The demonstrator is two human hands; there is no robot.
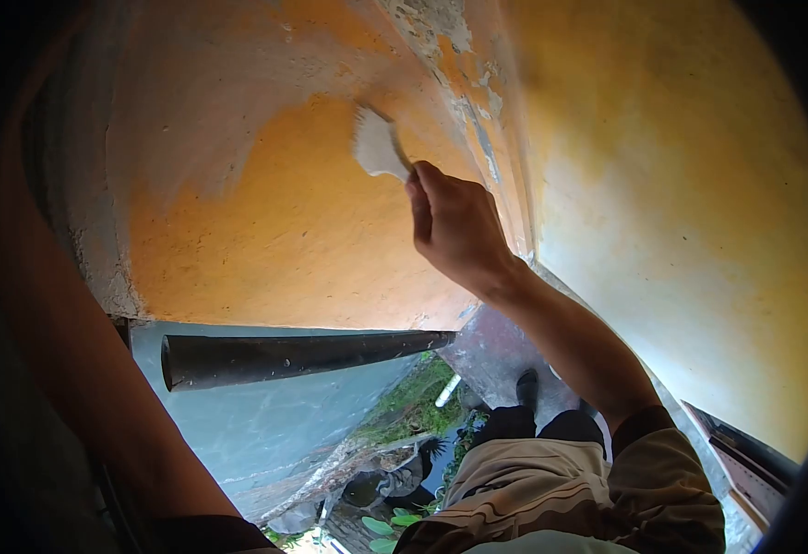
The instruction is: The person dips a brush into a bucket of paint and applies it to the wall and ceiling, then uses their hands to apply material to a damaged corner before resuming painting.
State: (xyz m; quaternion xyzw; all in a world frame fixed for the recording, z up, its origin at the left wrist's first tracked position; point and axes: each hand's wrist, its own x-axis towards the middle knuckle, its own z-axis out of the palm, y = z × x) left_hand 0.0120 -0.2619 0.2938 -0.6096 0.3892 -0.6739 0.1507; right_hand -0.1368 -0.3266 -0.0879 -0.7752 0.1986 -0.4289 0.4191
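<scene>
My right hand is closed around the narrow end of a scraper. The scraper has a pale, flared blade with a ragged-looking edge that faces left. Its blade lies over the orange-painted wall, near the border where orange gives way to a dull pinkish-grey surface. My left forearm reaches up along the left side. The left hand itself is hidden in the dark upper-left margin.
Flaking paint marks a corner strip beside a yellow wall on the right. A dark pipe runs beneath the orange wall's lower edge. Far below are my shoe, a ledge, plants and rubble.
</scene>
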